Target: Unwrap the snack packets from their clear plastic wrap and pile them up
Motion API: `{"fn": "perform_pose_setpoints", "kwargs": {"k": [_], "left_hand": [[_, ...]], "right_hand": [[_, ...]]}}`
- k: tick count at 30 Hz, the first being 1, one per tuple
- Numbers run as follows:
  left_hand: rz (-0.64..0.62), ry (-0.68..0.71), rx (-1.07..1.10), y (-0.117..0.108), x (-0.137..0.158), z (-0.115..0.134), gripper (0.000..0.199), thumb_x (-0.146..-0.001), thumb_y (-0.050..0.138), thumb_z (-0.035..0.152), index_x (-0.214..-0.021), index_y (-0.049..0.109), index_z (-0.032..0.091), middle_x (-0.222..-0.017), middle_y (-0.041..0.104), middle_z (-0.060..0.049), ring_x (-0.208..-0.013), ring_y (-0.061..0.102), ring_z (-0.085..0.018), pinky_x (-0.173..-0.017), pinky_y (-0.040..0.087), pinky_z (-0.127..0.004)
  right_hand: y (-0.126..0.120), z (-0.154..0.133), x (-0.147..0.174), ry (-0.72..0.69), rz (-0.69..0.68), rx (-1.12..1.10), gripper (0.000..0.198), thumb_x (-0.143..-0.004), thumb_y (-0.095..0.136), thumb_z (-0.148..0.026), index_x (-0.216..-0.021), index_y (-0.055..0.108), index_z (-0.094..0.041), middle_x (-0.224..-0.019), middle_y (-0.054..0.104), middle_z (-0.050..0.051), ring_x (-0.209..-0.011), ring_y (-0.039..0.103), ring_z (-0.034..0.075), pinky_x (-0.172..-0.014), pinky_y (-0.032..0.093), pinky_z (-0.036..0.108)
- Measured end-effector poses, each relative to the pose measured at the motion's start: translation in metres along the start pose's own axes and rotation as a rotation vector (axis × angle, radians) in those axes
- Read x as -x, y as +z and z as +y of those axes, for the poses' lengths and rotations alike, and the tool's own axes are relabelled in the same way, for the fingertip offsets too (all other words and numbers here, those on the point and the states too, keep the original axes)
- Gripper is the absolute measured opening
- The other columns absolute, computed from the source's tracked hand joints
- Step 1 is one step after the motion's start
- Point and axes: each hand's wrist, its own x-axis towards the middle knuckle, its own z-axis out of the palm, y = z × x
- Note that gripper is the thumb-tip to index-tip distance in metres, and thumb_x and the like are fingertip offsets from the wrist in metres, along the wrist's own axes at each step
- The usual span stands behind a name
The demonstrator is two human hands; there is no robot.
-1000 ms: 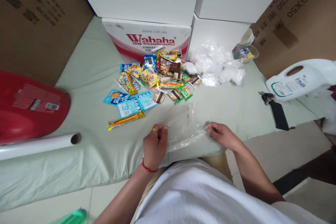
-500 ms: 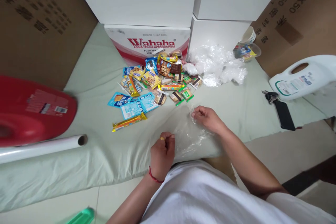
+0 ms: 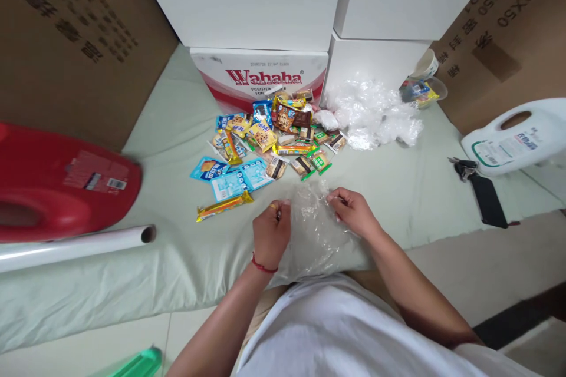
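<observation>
A clear plastic bag (image 3: 312, 235) hangs spread between my two hands over the near edge of the cloth-covered surface. My left hand (image 3: 270, 232), with a red string at the wrist, is closed on the bag's left edge. With its fingers pinched, my right hand (image 3: 354, 211) grips the upper right edge. Just beyond lies a heap of wrapped snacks (image 3: 287, 121), with blue, yellow and green packets. Nearest to my left hand is a long yellow snack bar (image 3: 224, 206). Crumpled clear plastic bags (image 3: 371, 109) are piled at the heap's right.
Behind the snacks stand a Wahaha carton (image 3: 265, 73) and white boxes (image 3: 247, 0). On the left are a red jug (image 3: 66, 182) and a white roll (image 3: 75, 247). A white detergent bottle (image 3: 513, 138), keys (image 3: 464, 168) and a black phone (image 3: 487, 200) lie on the right.
My left hand has moved up and the bag is spread more upright between both hands. The whole view has shifted slightly; the snacks stay where they lay.
</observation>
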Motion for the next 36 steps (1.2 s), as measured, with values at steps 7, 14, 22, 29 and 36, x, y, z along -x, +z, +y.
{"fn": "perform_pose_setpoints", "kwargs": {"k": [7,14,22,29,36], "left_hand": [[0.075,-0.059,-0.165,-0.02,-0.014,-0.027,0.031,-0.093,0.052,0.049,-0.089,0.065,0.021,-0.065,0.056,0.001,-0.064,0.054,-0.019,-0.063,0.04,-0.03],[0.414,0.696,-0.431,-0.015,0.005,-0.012,0.021,-0.091,0.059,0.02,-0.112,0.066,0.018,-0.101,0.069,-0.012,-0.1,0.063,-0.028,-0.092,0.049,-0.044],[-0.137,0.59,-0.646,0.027,-0.013,-0.01,0.048,-0.103,0.047,0.035,-0.143,0.059,0.012,-0.157,0.053,-0.018,-0.146,0.048,-0.034,-0.118,0.042,-0.052],[-0.147,0.561,-0.649,0.029,-0.022,-0.019,0.054,-0.106,0.037,0.038,-0.153,0.053,0.015,-0.165,0.043,-0.015,-0.154,0.039,-0.033,-0.124,0.033,-0.055],[-0.158,0.58,-0.659,0.035,-0.038,-0.011,0.055,-0.106,0.038,0.04,-0.153,0.052,0.014,-0.164,0.045,-0.016,-0.153,0.04,-0.034,-0.124,0.032,-0.058]], "right_hand": [[-0.009,0.028,0.003,-0.002,0.167,0.158,0.036,-0.093,0.054,-0.053,-0.081,0.063,-0.021,-0.057,0.048,-0.005,-0.054,0.045,0.014,-0.054,0.033,0.025],[0.001,0.025,0.001,-0.158,0.203,0.352,0.032,-0.097,0.051,-0.044,-0.079,0.063,-0.021,-0.066,0.056,-0.002,-0.062,0.048,0.014,-0.06,0.034,0.025],[-0.016,0.03,-0.005,-0.108,0.241,0.282,0.032,-0.095,0.054,-0.048,-0.085,0.068,-0.02,-0.065,0.056,-0.003,-0.061,0.048,0.014,-0.061,0.036,0.025],[-0.072,0.042,-0.001,0.032,0.402,0.302,0.03,-0.088,0.061,-0.047,-0.086,0.071,-0.02,-0.07,0.061,-0.001,-0.065,0.054,0.016,-0.066,0.044,0.029],[-0.049,0.003,0.037,-0.434,0.359,0.671,0.028,-0.102,0.051,-0.032,-0.118,0.072,-0.021,-0.115,0.073,0.011,-0.103,0.068,0.024,-0.093,0.057,0.04]]}}
